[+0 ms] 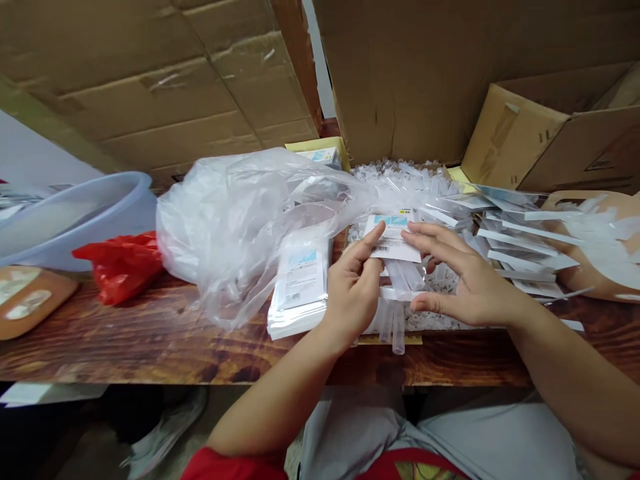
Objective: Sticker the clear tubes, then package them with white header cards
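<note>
My left hand (pixel 353 293) is closed on the left side of a small clear plastic packet with a white and blue printed card (pixel 395 248), its thumb and index finger lying along the card. Clear plastic tubes (pixel 404 275) show just below the card, and others stick out lower down, over the box edge. On the other side, my right hand (pixel 463 277) has its fingers stretched and apart, with fingertips at the card's right edge and the thumb near the packet's lower end. Left of my hands lies a stack of flat clear bags with printed cards (pixel 301 273).
Small translucent plastic pieces (pixel 430 317) fill a shallow box under my hands. Filled packets (pixel 525 250) pile up at right beside an orange tray (pixel 590 267). A large clear plastic bag (pixel 225 220), red bag (pixel 123 267) and blue basin (pixel 100 207) stand left. Cardboard (pixel 425 73) rises behind.
</note>
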Demonstrator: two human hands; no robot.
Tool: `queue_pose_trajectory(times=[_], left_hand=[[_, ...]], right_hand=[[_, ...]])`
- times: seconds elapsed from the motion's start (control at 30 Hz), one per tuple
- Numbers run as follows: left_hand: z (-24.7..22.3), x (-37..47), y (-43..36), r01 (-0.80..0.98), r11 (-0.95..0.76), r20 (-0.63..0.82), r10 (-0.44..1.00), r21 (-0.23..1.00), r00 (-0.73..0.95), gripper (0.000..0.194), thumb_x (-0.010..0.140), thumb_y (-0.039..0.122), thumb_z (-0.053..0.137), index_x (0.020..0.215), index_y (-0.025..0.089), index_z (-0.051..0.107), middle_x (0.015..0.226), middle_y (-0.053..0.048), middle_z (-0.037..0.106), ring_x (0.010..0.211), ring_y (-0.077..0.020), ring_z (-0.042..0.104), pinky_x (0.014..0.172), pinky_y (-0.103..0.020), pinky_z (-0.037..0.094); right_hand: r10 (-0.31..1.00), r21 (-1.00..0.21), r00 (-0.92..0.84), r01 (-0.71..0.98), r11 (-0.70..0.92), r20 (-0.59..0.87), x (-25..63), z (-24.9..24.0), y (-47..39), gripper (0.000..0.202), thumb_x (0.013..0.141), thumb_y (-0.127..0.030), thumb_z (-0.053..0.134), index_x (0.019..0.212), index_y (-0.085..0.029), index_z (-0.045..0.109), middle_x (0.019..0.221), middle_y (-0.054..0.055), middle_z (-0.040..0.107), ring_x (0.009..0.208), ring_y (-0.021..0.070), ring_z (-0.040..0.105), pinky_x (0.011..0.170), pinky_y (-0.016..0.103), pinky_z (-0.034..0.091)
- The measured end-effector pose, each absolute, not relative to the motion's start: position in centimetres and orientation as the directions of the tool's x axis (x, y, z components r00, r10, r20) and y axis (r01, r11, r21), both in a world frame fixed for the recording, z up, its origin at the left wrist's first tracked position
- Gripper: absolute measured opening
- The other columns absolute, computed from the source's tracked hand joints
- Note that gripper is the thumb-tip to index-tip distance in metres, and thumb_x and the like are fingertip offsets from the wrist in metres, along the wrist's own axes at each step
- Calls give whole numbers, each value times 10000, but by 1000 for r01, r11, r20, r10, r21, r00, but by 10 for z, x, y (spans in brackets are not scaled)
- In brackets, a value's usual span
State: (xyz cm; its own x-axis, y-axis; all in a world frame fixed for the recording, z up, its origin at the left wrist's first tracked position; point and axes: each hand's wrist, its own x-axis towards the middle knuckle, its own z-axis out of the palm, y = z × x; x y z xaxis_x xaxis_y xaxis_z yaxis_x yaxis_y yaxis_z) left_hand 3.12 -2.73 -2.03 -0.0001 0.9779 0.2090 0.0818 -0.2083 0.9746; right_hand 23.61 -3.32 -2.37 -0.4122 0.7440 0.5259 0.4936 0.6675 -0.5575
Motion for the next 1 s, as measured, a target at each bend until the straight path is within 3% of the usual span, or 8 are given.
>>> queue_pose_trajectory(times=[0.13, 0.3, 0.5, 0.67, 0.8, 0.9, 0.93, 1.0], left_hand=[[-26, 30, -28, 179, -362, 358, 932, 915, 55, 503, 891, 151, 538, 1338, 292, 721, 809, -15, 632, 701, -135, 534, 707, -284, 523], [-27, 29, -29, 169, -470, 441, 879, 866, 181, 468, 888, 179, 587, 1321, 278, 734, 853, -41, 638, 755, -155, 572, 692, -288, 567], [-25, 27, -28, 68, -353, 321, 902, 933, 288, 479, 884, 288, 691, 1360, 235, 710, 1114, -102, 660, 798, -159, 681, 701, -294, 644], [-23, 20, -27, 72, -376, 326, 871, 924, 367, 487, 904, 305, 695, 1387, 239, 689, 1124, -113, 707, 809, -175, 714, 743, -302, 647], [-13, 8, -28, 35, -432, 367, 803, 901, 469, 675, 916, 320, 699, 1558, 314, 489, 1075, -79, 719, 856, -185, 724, 804, -314, 635], [5, -8, -30, 108, -437, 359, 836, 893, 414, 849, 928, 337, 690, 1645, 394, 240, 1031, -25, 691, 748, -141, 695, 698, -266, 606], [11, -15, -31, 185, -430, 337, 860, 884, 384, 820, 936, 353, 679, 1637, 391, 254, 1004, -13, 679, 681, -120, 661, 620, -239, 568], [21, -32, -31, 396, -397, 256, 896, 828, 363, 633, 944, 408, 657, 1539, 324, 457, 876, 10, 644, 578, -95, 566, 516, -213, 471]], right_hand=[[779, -612, -325, 484, 625, 537, 229, -27, -34, 648, 847, -506, 798, 1438, -310, 618, 1511, 119, 579, 1381, 306, 579, 979, 459, 622], [739, -611, -172, 459, 646, 652, 223, -27, -29, 341, 815, -362, 854, 1127, -257, 768, 1218, 99, 753, 1147, 262, 716, 963, 441, 618], [531, -358, -180, 558, 748, 828, 218, -30, -28, 190, 895, -268, 772, 1069, -205, 727, 1082, 119, 763, 1043, 245, 736, 895, 415, 624], [442, -219, -234, 617, 756, 866, 217, -30, -32, 160, 940, -232, 701, 1099, -213, 700, 1123, 122, 754, 1051, 248, 733, 901, 426, 622], [486, -299, -180, 594, 747, 855, 229, -8, -31, 115, 927, -236, 728, 1041, -242, 710, 1043, 68, 760, 1049, 235, 729, 925, 420, 610], [597, -439, -82, 598, 670, 798, 258, 23, -21, 146, 848, -288, 821, 964, -259, 738, 1019, 38, 757, 1048, 239, 713, 929, 432, 595], [649, -516, -34, 575, 635, 760, 271, 32, -15, 215, 797, -333, 865, 951, -244, 745, 1026, 45, 754, 1032, 243, 710, 906, 429, 596], [785, -697, 29, 481, 532, 619, 300, 47, 1, 421, 668, -429, 937, 972, -204, 752, 1015, 63, 755, 960, 238, 714, 865, 417, 595]])
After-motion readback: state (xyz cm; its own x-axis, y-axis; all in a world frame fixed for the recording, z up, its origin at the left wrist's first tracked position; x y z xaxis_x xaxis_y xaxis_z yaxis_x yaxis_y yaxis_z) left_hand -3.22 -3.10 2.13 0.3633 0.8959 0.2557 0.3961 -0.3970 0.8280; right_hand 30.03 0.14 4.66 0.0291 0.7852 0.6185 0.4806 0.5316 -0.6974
